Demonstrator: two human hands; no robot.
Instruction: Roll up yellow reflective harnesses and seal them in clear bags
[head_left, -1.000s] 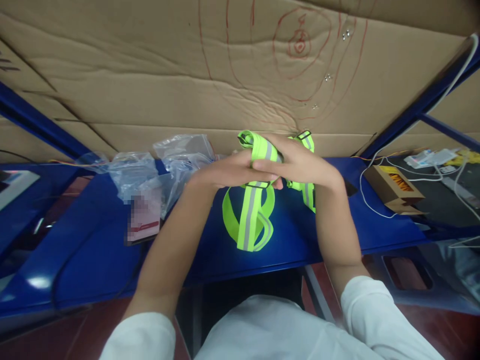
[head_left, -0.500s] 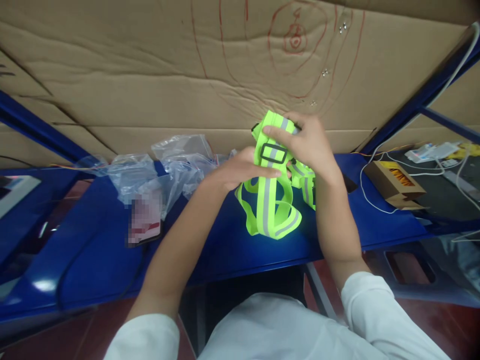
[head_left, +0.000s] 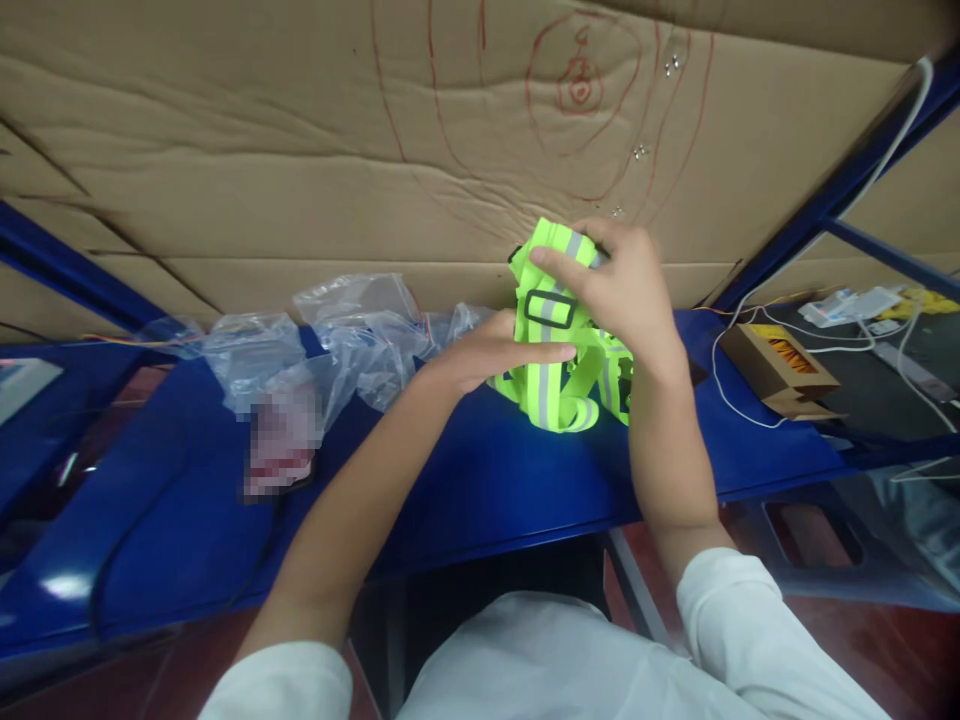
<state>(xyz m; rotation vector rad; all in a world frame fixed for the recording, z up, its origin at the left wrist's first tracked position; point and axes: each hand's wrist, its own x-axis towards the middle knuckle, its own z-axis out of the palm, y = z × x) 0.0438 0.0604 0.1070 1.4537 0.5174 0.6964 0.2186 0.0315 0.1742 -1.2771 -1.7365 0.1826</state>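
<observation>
Lime-green strap [head_left: 544, 400] hung shorter below left hand [head_left: 484, 352] than before, so more compact; left hand pinched it, right hand [head_left: 628, 285] pinched folded top above.

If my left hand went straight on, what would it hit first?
Your left hand would likely meet more of the neon strap first, then perhaps your right wrist; depth is unclear.

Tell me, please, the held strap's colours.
The strap is yellow-green with a grey stripe, clearest in the head view.
</observation>
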